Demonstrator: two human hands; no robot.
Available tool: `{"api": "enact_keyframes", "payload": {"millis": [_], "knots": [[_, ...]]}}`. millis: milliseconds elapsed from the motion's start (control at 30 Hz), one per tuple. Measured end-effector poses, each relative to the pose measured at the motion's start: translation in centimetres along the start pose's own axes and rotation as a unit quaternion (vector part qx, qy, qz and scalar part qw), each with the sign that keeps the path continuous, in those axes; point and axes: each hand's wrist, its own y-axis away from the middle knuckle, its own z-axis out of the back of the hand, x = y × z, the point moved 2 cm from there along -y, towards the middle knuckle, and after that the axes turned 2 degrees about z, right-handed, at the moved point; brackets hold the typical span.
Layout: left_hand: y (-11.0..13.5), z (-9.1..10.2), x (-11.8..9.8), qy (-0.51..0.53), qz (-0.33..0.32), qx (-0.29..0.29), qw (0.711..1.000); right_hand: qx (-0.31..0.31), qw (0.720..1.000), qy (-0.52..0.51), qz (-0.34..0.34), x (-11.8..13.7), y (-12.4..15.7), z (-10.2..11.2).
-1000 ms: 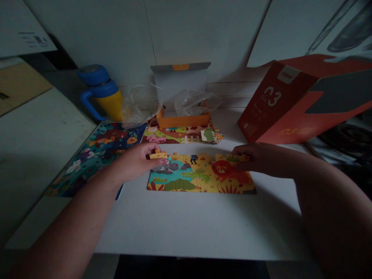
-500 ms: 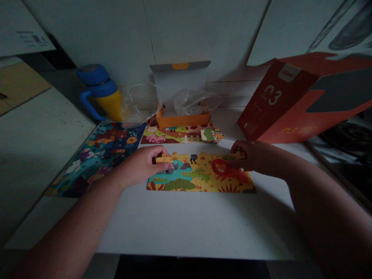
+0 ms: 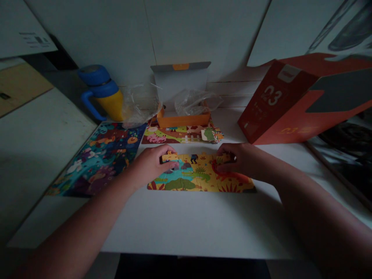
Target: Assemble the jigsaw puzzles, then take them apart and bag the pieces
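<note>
A partly covered jigsaw puzzle [image 3: 192, 183] lies on the white table, showing a pond, a crocodile, yellow ground and some red. My left hand [image 3: 155, 164] is at its upper left, thumb and fingers curled round a yellow part with a knob. My right hand [image 3: 244, 161] is at the upper right, its fingers closed round another yellow part and covering much of the red figure. Whether either part is a loose piece or belongs to the joined picture, I cannot tell.
Behind are a farm picture [image 3: 171, 135] with stacked puzzle pieces [image 3: 209, 135] and an open orange box [image 3: 183, 121] holding clear plastic. A dark blue picture [image 3: 101, 155] and a blue-yellow bottle [image 3: 110, 102] are left. A big red box [image 3: 267, 100] stands right.
Both hands have shifted inward along the puzzle's upper edge, the right one farther. The right hand now covers more of the red figure, and the puzzle stays in place.
</note>
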Motion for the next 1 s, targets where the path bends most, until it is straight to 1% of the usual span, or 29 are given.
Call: {"api": "enact_keyframes", "payload": {"millis": [67, 167, 233, 300, 433, 567, 667, 767, 867, 933, 1000], "knots": [[-0.1, -0.3, -0.4, -0.014, -0.016, -0.011, 1.0, -0.023, 0.999, 0.015, 0.025, 0.4, -0.2, -0.4], [-0.4, -0.7, -0.6, -0.039, -0.064, -0.023, 0.997, -0.045, 0.996, 0.037, 0.062, 0.1, -0.3, -0.7], [-0.5, -0.9, -0.3, -0.072, -0.092, -0.035, 0.993, -0.052, 0.995, 0.051, 0.068, -0.4, -0.2, -0.8], [-0.5, -1.1, 0.1, -0.105, -0.102, -0.042, 0.988, -0.05, 0.994, 0.061, 0.07, -0.8, -0.1, -0.7], [-0.6, -1.3, 0.8, -0.133, -0.104, -0.041, 0.985, -0.016, 0.996, 0.058, 0.072, -1.4, 0.1, -0.5], [-0.8, -1.3, 0.6, -0.139, -0.104, -0.039, 0.984, -0.004, 0.997, 0.06, 0.04, -1.5, -0.1, -0.4], [-0.9, -1.2, 0.5, -0.126, -0.095, -0.035, 0.987, 0.007, 0.998, 0.063, 0.03, -1.1, -0.2, -0.4], [-1.0, -1.0, 0.6, -0.105, -0.092, -0.027, 0.99, 0.013, 0.997, 0.059, 0.037, -0.7, -0.1, -0.4], [-1.1, -0.8, 0.7, -0.088, -0.083, -0.02, 0.992, 0.005, 0.996, 0.055, 0.064, -0.4, 0.0, -0.5], [-1.1, -0.7, 0.5, -0.077, -0.067, -0.013, 0.995, -0.007, 0.995, 0.055, 0.084, -0.1, 0.1, -0.6], [-1.0, -0.5, 0.2, -0.061, -0.043, -0.007, 0.997, -0.008, 0.996, 0.047, 0.078, 0.2, 0.2, -0.5]]}}
